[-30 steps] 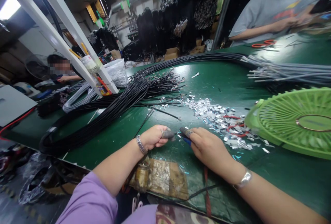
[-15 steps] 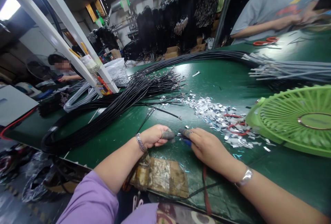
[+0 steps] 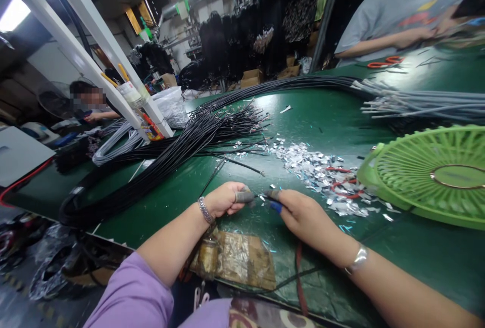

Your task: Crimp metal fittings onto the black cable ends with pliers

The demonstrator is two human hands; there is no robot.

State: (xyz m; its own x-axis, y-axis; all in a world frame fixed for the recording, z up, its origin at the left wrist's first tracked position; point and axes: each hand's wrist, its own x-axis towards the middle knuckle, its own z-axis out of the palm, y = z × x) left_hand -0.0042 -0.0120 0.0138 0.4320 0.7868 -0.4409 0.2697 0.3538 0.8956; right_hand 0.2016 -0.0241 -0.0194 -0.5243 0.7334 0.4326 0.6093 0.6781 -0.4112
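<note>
My left hand (image 3: 230,199) is closed, its covered thumb and fingertips pinching a thin black cable (image 3: 256,196), of which only a short end shows. Just to the right, my right hand (image 3: 301,210) is closed too, grey and blue covers on its fingertips. Whatever lies between those fingers is too small to make out. A narrow gap separates the hands, with a silvery foil scrap (image 3: 262,197) there. Beyond them a loose black cable (image 3: 242,165) with a frayed end lies on the green table (image 3: 151,201).
A big bundle of black cables (image 3: 162,166) curves along the left. Foil scraps (image 3: 303,161) and red-handled scissors (image 3: 346,194) lie near a green fan (image 3: 417,176). Grey cables (image 3: 424,100) lie behind it. A taped cardboard piece (image 3: 246,260) sits at the front edge. A co-worker (image 3: 394,25) works opposite.
My right hand has turned slightly, its fingers curling in. The small gap between the hands now shows a foil scrap. My left hand stays almost in place.
</note>
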